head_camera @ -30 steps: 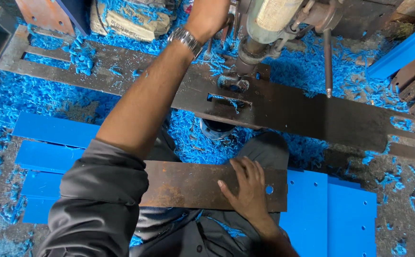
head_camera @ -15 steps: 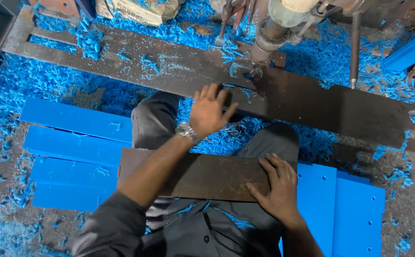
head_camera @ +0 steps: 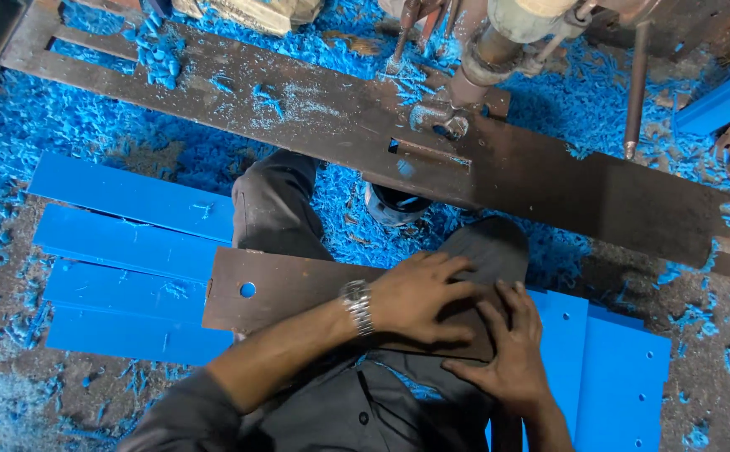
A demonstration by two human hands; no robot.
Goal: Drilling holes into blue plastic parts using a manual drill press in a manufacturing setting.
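A dark brown metal plate point(head_camera: 289, 295) with a round hole near its left end lies across my lap. My left hand point(head_camera: 419, 297), with a metal wristwatch on the wrist, rests flat on the plate's right part. My right hand point(head_camera: 507, 351) presses on the plate's right end, fingers spread and touching the left hand. Beyond my knees a long dark metal bed point(head_camera: 549, 180) with a slot runs across, and a drill spindle point(head_camera: 482, 59) stands over it.
Several blue plastic strips point(head_camera: 122, 251) lie stacked at the left and blue drilled panels point(head_camera: 620, 368) at the right. Blue shavings point(head_camera: 72, 125) cover the floor. A thin rod point(head_camera: 635, 92) hangs at the upper right. More blue pieces point(head_camera: 724, 100) sit at the far right.
My left hand came down from the machine above and now lies on the plate beside my right hand. The view has shifted closer to my lap.
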